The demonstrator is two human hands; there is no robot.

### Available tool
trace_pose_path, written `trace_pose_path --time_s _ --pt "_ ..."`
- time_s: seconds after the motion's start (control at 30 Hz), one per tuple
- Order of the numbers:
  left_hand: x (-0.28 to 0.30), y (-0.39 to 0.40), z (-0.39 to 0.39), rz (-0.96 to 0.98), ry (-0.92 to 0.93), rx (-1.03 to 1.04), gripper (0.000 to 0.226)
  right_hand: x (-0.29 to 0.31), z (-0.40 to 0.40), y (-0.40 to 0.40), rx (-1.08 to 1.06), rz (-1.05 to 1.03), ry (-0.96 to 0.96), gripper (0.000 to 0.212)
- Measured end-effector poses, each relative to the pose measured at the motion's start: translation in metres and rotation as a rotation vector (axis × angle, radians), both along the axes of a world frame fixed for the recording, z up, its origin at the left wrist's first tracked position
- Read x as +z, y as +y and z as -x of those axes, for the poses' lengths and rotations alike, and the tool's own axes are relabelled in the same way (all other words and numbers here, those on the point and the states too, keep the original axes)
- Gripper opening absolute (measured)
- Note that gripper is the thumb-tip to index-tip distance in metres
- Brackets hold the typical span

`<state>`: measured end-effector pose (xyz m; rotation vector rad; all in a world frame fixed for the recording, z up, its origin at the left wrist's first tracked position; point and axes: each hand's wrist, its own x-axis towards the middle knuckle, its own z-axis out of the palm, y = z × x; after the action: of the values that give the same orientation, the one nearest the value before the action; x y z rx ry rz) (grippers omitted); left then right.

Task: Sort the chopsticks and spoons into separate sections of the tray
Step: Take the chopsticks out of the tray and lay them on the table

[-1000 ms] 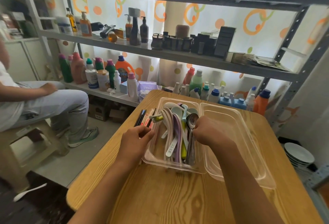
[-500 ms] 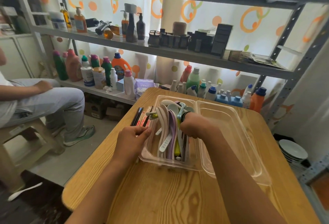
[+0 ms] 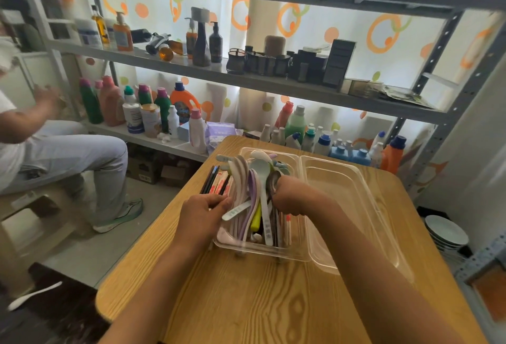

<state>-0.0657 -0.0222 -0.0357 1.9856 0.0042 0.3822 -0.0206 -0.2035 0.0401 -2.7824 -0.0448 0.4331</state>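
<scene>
On the wooden table (image 3: 246, 302) ahead of me sits the clear two-section tray (image 3: 356, 234), and both of my hands are at its left section. My right hand (image 3: 294, 197) is down inside that section, curled closed around the handles of the spoons (image 3: 261, 179), whose bowls fan out past my knuckles toward the far wall of the tray; exactly which handles it grips I cannot tell. My left hand (image 3: 201, 215) rests at the tray's left rim with its fingers bent onto the near ends of the chopsticks (image 3: 216, 183), a dark and reddish bundle lying along the outer left side of the tray, just beside the spoons. Whether that hand pinches the chopsticks or only touches them I cannot tell. To the right, the tray's other section shows only bare plastic.
</scene>
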Motion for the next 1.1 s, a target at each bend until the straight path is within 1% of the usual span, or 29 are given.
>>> trace_pose_path --time_s 0.03,0.1,0.13,0.2,0.43,0.57,0.7,0.77,0.87,0.93,1.1 --pt "0.0 0.0 0.0 0.0 -0.001 0.002 0.024 0.0 0.002 0.001 0.023 0.084 -0.019 0.002" --pt "0.0 0.0 -0.001 0.01 0.005 0.005 0.025 -0.001 0.003 0.004 0.036 0.255 -0.039 0.03" --pt "0.0 0.0 -0.001 0.013 0.008 0.004 0.025 -0.002 0.003 0.006 0.035 0.32 -0.037 0.039" --pt "0.0 -0.001 0.0 0.009 0.014 0.002 0.025 -0.002 0.003 0.01 0.05 0.407 -0.032 0.043" --pt "0.001 -0.001 -0.001 -0.01 0.018 -0.001 0.025 -0.005 0.001 0.01 0.071 0.416 0.012 0.045" --pt "0.0 -0.002 -0.001 -0.014 0.017 0.0 0.025 -0.004 0.001 0.012 0.088 0.453 0.028 0.051" --pt "0.001 -0.003 0.001 0.021 0.011 0.002 0.021 0.0 -0.001 0.014 0.072 0.382 0.064 0.056" --pt "0.001 -0.003 0.001 0.015 0.011 0.005 0.021 0.002 0.0 0.017 0.084 0.387 0.069 0.06" --pt "0.003 -0.002 0.0 0.008 0.018 -0.004 0.021 0.0 0.001 0.02 0.08 0.407 0.098 0.056" --pt "0.003 -0.001 0.0 0.003 0.021 -0.002 0.023 0.0 -0.001 0.02 0.042 0.377 0.117 0.051" --pt "0.004 0.001 0.001 -0.028 0.043 -0.001 0.024 0.002 -0.003 0.018 -0.007 0.315 0.139 0.048"
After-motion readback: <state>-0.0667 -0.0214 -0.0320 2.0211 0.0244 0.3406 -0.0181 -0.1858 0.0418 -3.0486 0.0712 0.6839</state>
